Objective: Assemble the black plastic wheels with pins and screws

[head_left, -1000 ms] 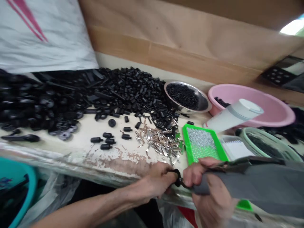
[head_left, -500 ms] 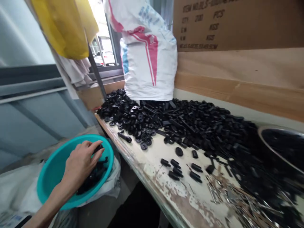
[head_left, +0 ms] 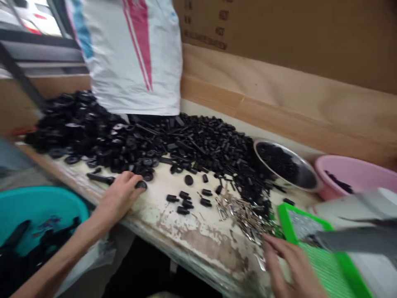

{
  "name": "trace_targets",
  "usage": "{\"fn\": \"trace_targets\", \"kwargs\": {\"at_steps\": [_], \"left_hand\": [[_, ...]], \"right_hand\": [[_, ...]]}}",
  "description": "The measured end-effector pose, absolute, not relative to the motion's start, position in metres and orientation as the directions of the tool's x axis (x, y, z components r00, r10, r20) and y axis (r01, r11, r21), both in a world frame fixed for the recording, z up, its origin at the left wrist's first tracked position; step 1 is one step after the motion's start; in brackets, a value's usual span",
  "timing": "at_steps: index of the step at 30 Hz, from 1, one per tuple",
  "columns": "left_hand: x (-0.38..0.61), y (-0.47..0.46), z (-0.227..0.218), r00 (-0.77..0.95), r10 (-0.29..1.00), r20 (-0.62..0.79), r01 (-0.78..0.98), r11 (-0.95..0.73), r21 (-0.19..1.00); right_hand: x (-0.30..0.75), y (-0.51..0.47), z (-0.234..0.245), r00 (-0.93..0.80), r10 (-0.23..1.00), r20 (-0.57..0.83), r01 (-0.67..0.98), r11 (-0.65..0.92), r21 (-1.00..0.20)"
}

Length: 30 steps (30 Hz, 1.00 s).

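My left hand [head_left: 122,194] rests at the table's near edge, its fingers closed on a small round black part [head_left: 141,185]. Beside its knuckles lies a black handle-like piece [head_left: 101,178]. My right hand [head_left: 291,269], somewhat blurred, reaches in from the lower right with fingers stretched out and nothing visible in them. Its fingertips are at the near edge of a heap of thin metal pins [head_left: 248,219]. Between the hands lie several short black cylinders [head_left: 187,203] and a single black disc [head_left: 188,179].
A large pile of black parts [head_left: 204,140] covers the back. A teal basin [head_left: 70,198] stands low at left. On the right are a steel bowl [head_left: 310,182], a pink basin [head_left: 356,165] and a green tray [head_left: 341,265]. A white sack [head_left: 136,62] rises behind.
My left hand has moved from above the teal basin to the table, a small black part in its fingers. The view has swung right, and my right hand has come into sight near the pins.
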State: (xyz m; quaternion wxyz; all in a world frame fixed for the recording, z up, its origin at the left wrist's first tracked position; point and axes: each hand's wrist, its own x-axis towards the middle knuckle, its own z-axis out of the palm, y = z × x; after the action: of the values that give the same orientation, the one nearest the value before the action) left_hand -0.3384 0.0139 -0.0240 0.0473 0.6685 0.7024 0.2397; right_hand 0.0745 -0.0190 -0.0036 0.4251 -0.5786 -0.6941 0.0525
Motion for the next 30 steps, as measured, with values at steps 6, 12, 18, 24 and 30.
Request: {"fn": "trace_targets", "kwargs": {"at_steps": [6,12,18,24,30], "left_hand": [[-0.325,-0.003,-0.02,-0.275,0.951,0.14,0.638,0.072,0.766],[-0.254,-0.023,0.01,-0.16,0.923,-0.349,-0.129,0.331,0.935],[-0.205,-0.024,0.012,0.114,0.899,-0.423,-0.348,0.435,0.831],[-0.192,-0.021,0.01,0.16,0.893,-0.421,-0.328,0.451,0.83],[-0.188,-0.022,0.013,0.199,0.894,-0.401,-0.314,0.446,0.838]], "right_hand": [[0.058,-0.007,-0.035,-0.223,0.895,0.387,0.847,0.374,-0.379],[0.038,0.001,-0.036,-0.236,0.907,0.348,0.847,0.368,-0.383],[0.051,-0.014,-0.026,-0.185,0.916,0.357,0.804,0.35,-0.48],[0.032,-0.031,0.004,-0.258,0.807,0.53,0.804,0.484,-0.344],[0.033,-0.025,0.011,-0.631,0.583,0.512,0.62,0.776,-0.119]]}}
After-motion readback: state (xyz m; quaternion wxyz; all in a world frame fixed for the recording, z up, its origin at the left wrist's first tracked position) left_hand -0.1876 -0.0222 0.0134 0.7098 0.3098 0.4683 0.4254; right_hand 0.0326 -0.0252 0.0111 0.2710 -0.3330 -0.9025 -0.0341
